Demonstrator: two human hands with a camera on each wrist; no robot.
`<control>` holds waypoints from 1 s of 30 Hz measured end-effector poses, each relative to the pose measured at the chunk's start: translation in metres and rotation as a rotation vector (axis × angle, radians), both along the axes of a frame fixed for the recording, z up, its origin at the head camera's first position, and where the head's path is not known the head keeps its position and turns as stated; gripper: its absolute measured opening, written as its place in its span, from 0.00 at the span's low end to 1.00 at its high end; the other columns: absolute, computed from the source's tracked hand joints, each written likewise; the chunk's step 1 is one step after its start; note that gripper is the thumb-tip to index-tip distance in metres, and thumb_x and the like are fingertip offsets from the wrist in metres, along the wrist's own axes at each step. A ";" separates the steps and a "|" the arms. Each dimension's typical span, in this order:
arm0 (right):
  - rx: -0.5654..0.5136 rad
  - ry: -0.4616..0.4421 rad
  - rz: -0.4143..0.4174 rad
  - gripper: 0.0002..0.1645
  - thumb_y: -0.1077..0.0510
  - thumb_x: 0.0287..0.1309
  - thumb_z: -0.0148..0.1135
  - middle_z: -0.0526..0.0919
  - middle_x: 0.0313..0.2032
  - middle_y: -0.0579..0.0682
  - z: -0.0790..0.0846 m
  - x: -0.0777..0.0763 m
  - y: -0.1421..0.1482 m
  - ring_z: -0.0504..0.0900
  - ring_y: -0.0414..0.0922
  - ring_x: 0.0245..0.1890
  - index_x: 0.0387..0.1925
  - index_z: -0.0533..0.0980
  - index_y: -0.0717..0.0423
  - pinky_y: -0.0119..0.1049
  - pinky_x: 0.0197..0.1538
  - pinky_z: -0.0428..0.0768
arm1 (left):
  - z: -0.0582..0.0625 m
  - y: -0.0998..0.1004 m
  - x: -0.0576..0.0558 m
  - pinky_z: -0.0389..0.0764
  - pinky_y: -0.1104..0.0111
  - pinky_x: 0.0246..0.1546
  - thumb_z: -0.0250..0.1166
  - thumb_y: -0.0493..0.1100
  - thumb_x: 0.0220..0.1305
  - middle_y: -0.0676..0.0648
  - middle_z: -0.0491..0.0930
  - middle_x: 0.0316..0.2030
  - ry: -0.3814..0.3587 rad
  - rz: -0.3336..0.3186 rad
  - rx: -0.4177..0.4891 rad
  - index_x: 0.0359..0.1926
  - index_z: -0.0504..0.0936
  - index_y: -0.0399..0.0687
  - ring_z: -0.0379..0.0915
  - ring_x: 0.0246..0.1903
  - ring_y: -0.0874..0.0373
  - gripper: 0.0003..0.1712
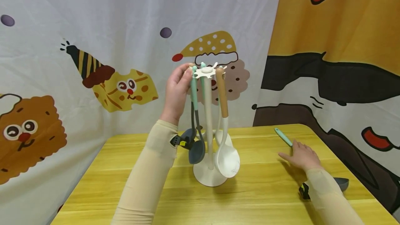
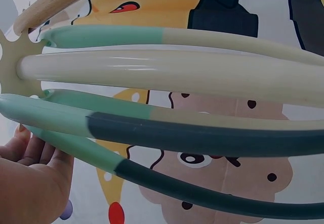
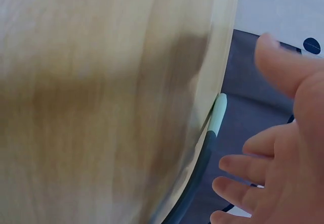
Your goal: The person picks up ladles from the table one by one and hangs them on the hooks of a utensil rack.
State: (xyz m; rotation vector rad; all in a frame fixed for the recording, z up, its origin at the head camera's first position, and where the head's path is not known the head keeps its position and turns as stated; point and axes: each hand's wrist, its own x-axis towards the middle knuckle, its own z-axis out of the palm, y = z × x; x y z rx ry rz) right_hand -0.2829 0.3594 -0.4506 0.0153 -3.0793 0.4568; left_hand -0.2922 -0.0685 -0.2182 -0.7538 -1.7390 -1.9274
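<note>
A white utensil stand (image 1: 210,178) holds several hanging kitchen utensils. My left hand (image 1: 177,89) is at its top left, fingertips pinching the top of a mint handle (image 2: 76,150) with a dark stem. Next to it hangs a dark ladle (image 1: 197,152), also mint-handled. On the right side hang a white ladle (image 1: 229,160) with a wooden handle (image 1: 222,96) and another white-headed utensil behind it. My right hand (image 1: 303,155), fingers spread, hovers over a mint-handled utensil (image 1: 283,137) lying on the table; its dark bowl (image 1: 342,183) shows beyond my wrist, the stem hidden under my hand.
The wooden table (image 1: 125,180) has its right edge close to the lying utensil. A printed cartoon curtain (image 1: 134,27) hangs right behind the table's far edge. The stand's arms (image 1: 207,70) stick out around its top.
</note>
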 end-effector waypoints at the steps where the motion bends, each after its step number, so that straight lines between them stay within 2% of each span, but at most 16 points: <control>1: 0.002 -0.004 -0.007 0.57 0.32 0.62 0.58 0.65 0.57 0.82 0.001 0.000 0.001 0.64 0.79 0.55 0.64 0.58 0.82 0.71 0.54 0.64 | 0.000 0.000 0.000 0.78 0.65 0.42 0.51 0.46 0.77 0.46 0.76 0.49 0.000 0.001 -0.001 0.60 0.74 0.38 0.73 0.45 0.42 0.20; 4: 0.010 -0.025 -0.038 0.45 0.39 0.65 0.59 0.74 0.47 0.77 0.002 -0.001 0.005 0.74 0.73 0.46 0.58 0.66 0.80 0.65 0.44 0.74 | 0.000 0.000 0.001 0.78 0.65 0.41 0.51 0.46 0.77 0.46 0.76 0.49 0.004 0.006 -0.008 0.60 0.74 0.37 0.74 0.43 0.50 0.21; 7: 0.006 -0.056 -0.071 0.31 0.47 0.67 0.58 0.76 0.37 0.69 0.003 -0.002 0.008 0.77 0.65 0.36 0.51 0.72 0.76 0.57 0.35 0.76 | 0.000 0.000 0.001 0.78 0.66 0.41 0.51 0.46 0.77 0.46 0.76 0.48 0.005 0.010 -0.012 0.61 0.73 0.36 0.74 0.41 0.54 0.22; 11: 0.001 -0.081 -0.101 0.22 0.54 0.67 0.58 0.74 0.32 0.64 0.004 -0.003 0.010 0.75 0.58 0.31 0.46 0.73 0.75 0.52 0.31 0.74 | 0.000 -0.001 0.001 0.78 0.66 0.41 0.51 0.46 0.77 0.46 0.76 0.49 0.004 0.010 -0.010 0.61 0.73 0.35 0.74 0.43 0.47 0.22; 14: 0.010 -0.087 -0.115 0.19 0.58 0.66 0.58 0.73 0.32 0.66 0.003 -0.003 0.012 0.74 0.59 0.31 0.44 0.73 0.76 0.52 0.32 0.75 | -0.001 -0.001 0.001 0.78 0.66 0.42 0.51 0.46 0.77 0.46 0.76 0.49 0.002 0.008 -0.007 0.61 0.73 0.36 0.73 0.45 0.43 0.22; 19: 0.019 -0.107 -0.131 0.16 0.65 0.62 0.52 0.71 0.32 0.69 0.001 -0.003 0.015 0.73 0.61 0.31 0.42 0.73 0.79 0.52 0.32 0.75 | 0.000 -0.001 0.000 0.78 0.65 0.42 0.52 0.46 0.77 0.46 0.76 0.50 -0.001 0.006 -0.002 0.60 0.75 0.39 0.72 0.47 0.41 0.20; 24: 0.017 -0.106 -0.133 0.17 0.67 0.62 0.49 0.71 0.33 0.71 -0.002 -0.003 0.017 0.73 0.65 0.33 0.44 0.72 0.80 0.55 0.33 0.76 | 0.000 0.000 -0.001 0.77 0.63 0.45 0.52 0.46 0.76 0.45 0.76 0.50 0.006 0.001 0.004 0.59 0.75 0.37 0.71 0.50 0.37 0.20; 27: 0.014 -0.099 -0.134 0.17 0.67 0.62 0.48 0.71 0.34 0.73 -0.004 -0.004 0.018 0.74 0.67 0.34 0.45 0.72 0.80 0.56 0.33 0.76 | 0.000 0.000 0.000 0.77 0.60 0.46 0.52 0.45 0.76 0.45 0.76 0.49 0.010 0.003 0.003 0.60 0.73 0.34 0.72 0.49 0.39 0.21; 30: 0.005 -0.105 -0.143 0.16 0.67 0.62 0.48 0.72 0.34 0.73 -0.004 -0.004 0.018 0.74 0.67 0.33 0.44 0.71 0.80 0.56 0.32 0.76 | 0.000 0.000 0.000 0.77 0.63 0.44 0.52 0.45 0.76 0.46 0.76 0.49 0.013 0.004 0.002 0.61 0.72 0.32 0.72 0.48 0.40 0.23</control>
